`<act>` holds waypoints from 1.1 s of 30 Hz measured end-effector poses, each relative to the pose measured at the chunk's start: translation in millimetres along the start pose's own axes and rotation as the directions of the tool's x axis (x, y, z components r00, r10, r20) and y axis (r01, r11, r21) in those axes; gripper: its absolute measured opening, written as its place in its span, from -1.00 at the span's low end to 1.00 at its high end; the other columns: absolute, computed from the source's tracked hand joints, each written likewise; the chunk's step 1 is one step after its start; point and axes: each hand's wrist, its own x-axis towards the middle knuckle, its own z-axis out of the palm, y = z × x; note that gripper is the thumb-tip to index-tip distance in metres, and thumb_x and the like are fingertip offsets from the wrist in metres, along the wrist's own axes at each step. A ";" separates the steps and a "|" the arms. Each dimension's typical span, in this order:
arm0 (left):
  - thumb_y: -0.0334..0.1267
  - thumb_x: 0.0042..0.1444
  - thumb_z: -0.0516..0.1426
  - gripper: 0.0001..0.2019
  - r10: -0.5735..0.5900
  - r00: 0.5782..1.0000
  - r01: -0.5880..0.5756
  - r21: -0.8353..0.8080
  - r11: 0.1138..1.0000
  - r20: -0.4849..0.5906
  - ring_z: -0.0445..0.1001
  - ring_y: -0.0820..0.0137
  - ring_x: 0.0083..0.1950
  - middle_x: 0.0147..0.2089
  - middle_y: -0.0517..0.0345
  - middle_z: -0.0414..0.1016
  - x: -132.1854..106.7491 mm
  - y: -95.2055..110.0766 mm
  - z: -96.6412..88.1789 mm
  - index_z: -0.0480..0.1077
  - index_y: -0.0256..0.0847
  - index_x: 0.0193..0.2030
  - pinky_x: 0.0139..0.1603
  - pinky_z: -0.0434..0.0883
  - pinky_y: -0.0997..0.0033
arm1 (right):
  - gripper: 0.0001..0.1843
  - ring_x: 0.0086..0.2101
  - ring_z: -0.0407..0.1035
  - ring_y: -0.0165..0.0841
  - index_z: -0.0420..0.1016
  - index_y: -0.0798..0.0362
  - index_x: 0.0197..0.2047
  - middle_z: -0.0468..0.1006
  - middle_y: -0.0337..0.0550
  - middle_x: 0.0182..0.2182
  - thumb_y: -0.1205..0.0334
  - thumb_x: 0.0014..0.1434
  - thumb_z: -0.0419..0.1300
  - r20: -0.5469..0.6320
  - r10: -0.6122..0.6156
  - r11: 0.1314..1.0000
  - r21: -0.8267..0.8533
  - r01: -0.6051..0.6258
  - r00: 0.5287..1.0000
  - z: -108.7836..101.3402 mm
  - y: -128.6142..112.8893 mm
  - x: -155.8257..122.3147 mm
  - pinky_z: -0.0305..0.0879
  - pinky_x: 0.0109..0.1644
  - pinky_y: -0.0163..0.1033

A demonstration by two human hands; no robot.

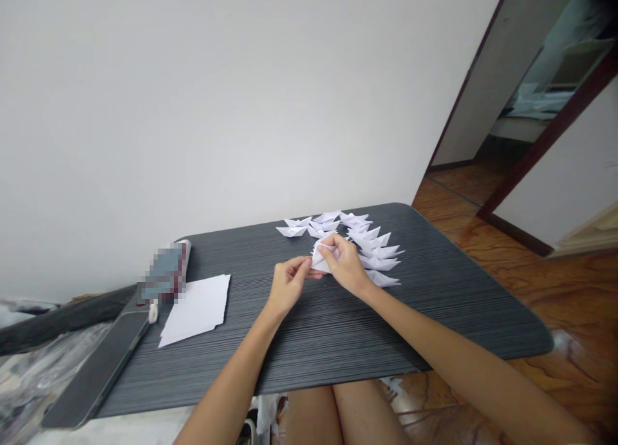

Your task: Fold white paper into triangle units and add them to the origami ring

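Note:
Between both hands, above the dark table, is a small folded piece of white paper [320,259]. My left hand [290,279] pinches its left corner between thumb and fingers. My right hand [344,262] grips it from the right, its thumb pressed on the face of the fold. Just beyond and to the right of my hands, several folded white paper boats [379,252] stand in a close group, a few of them partly hidden behind my right hand. More paper boats [294,227] sit toward the back edge.
A stack of white paper sheets [197,310] lies on the left of the striped dark table [309,351]. Next to it are a blurred-out device [164,274] and a white cable plug [153,311]. A white wall [232,110] rises behind the table.

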 end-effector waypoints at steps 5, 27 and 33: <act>-0.23 -0.02 0.12 -0.66 0.101 0.993 -0.108 0.104 0.989 0.069 0.53 0.25 -0.29 -0.25 -0.06 0.54 -1.1 -9.4 -1.1 0.40 -0.41 -0.13 -0.18 0.46 0.26 | -0.86 -0.47 0.24 -0.42 0.26 0.09 -0.49 0.36 -0.24 -0.53 0.22 0.04 0.04 -0.021 0.008 1.000 0.019 -0.008 1.000 1.1 2.6 0.3 0.17 -0.34 -0.30; -0.24 0.09 -0.02 -0.73 0.179 0.981 -0.192 0.304 0.933 0.070 0.53 0.28 -0.30 -0.33 0.08 0.56 -5.4 -5.5 0.1 0.47 -0.28 -0.23 -0.21 0.45 0.34 | -0.86 -0.45 0.25 -0.41 0.23 0.07 -0.50 0.36 -0.23 -0.52 0.23 0.05 0.05 -0.038 0.006 0.999 0.034 -0.005 0.999 2.7 0.9 -1.3 0.18 -0.30 -0.29; -0.16 0.02 0.07 -0.75 0.107 0.994 -0.103 0.207 0.973 -0.007 0.53 0.29 -0.43 -0.46 0.08 0.55 -2.3 -4.3 5.8 0.46 -0.32 -0.32 -0.34 0.49 0.34 | -0.87 -0.44 0.26 -0.40 0.24 0.07 -0.50 0.37 -0.23 -0.52 0.23 0.03 0.06 -0.009 0.011 1.000 0.027 -0.010 1.000 1.9 -3.7 -2.5 0.19 -0.31 -0.29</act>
